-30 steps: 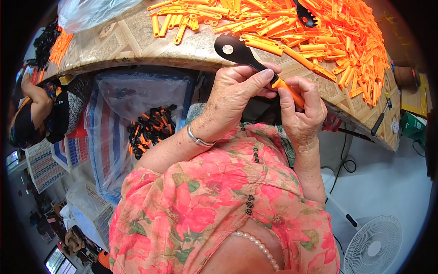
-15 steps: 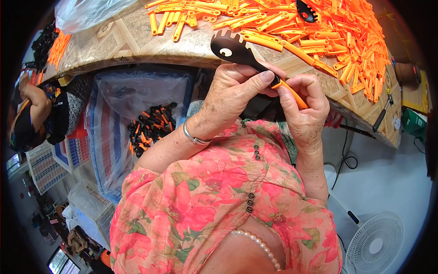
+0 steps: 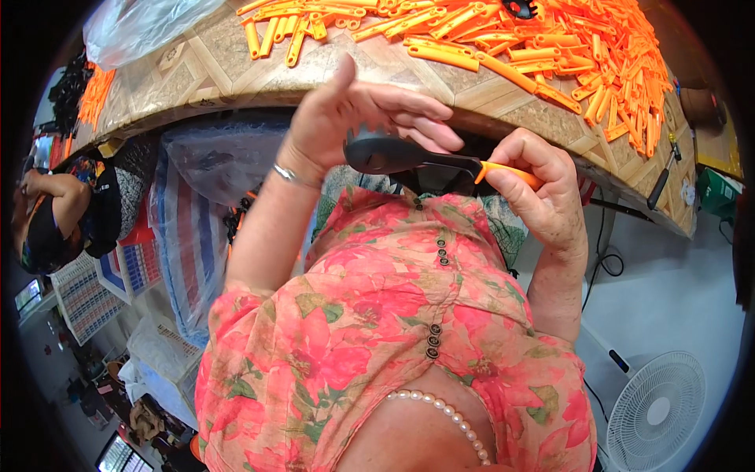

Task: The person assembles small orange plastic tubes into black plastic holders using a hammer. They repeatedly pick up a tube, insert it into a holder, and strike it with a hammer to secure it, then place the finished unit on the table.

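My right hand (image 3: 546, 193) is closed round the orange handle of a spaghetti server (image 3: 385, 154). Its black toothed head points left, in front of my lap and close to the table edge. My left hand (image 3: 354, 114) is off the handle, just beyond the server's head, with the thumb up and the fingers stretched out. Whether the left palm touches the head I cannot tell. On the table (image 3: 189, 71) lies a large heap of orange handles (image 3: 621, 79), with another black server head (image 3: 519, 8) among them.
A clear plastic bag (image 3: 141, 31) lies at the table's far left. Below the edge hangs a striped sack (image 3: 189, 236), its contents mostly hidden by my left arm. A hammer-like tool (image 3: 664, 177) rests at the right corner; a white fan (image 3: 657, 409) stands lower right. Another person's arm (image 3: 67, 197) shows at left.
My left hand has let go of the server's neck and opened, moving left and up. The server has swung level and slightly lower, still in my right hand.
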Action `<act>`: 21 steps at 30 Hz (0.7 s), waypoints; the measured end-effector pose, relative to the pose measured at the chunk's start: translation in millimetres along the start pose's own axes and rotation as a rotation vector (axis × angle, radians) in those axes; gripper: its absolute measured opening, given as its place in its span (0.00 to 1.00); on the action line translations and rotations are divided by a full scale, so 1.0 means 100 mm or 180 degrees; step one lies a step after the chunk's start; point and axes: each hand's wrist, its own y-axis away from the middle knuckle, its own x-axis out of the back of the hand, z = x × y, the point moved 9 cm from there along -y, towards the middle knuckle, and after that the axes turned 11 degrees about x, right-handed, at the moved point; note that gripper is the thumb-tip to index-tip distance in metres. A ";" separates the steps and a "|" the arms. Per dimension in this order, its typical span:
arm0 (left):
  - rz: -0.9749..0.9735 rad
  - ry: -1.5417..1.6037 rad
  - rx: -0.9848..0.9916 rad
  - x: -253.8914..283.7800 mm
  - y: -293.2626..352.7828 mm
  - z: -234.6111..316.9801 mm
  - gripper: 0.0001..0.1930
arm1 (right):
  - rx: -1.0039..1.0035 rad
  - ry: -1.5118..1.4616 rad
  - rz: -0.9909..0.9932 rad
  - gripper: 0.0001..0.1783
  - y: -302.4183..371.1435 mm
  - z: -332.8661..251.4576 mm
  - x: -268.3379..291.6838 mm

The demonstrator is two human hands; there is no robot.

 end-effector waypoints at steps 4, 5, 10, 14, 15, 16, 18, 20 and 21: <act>0.0423 -0.3015 0.0692 -0.39 0.00 0.36 0.43 | 0.0091 0.0677 -0.0108 0.08 -0.03 0.02 -0.06; 0.0557 -0.3616 0.0570 -0.45 -0.04 0.33 0.28 | 0.0070 0.0641 -0.0032 0.08 -0.02 0.04 -0.07; 0.1596 -0.6142 0.0184 -0.67 -0.16 0.16 0.10 | 0.0455 0.0764 0.0284 0.08 -0.04 0.03 -0.09; 0.1826 -0.5887 -0.0135 -0.60 -0.10 0.16 0.11 | 0.0074 0.0766 0.0272 0.10 0.00 0.12 -0.05; 0.1757 -0.5850 -0.0175 -0.61 -0.11 0.15 0.12 | -0.0020 0.0657 0.0258 0.10 0.02 0.16 -0.05; 0.1688 -0.5812 -0.0215 -0.63 -0.11 0.15 0.12 | -0.0115 0.0549 0.0243 0.10 0.04 0.19 -0.04; 0.1674 -0.5812 -0.0335 -0.67 -0.10 0.14 0.13 | -0.0108 0.0388 0.0239 0.09 0.05 0.22 -0.04; 0.1775 -0.5887 -0.0495 -0.71 -0.11 0.13 0.14 | 0.0094 0.0281 0.0264 0.07 0.03 0.19 -0.06; 0.1799 -0.5989 -0.0496 -0.73 -0.11 0.12 0.14 | 0.0111 0.0376 0.0172 0.07 0.03 0.18 -0.08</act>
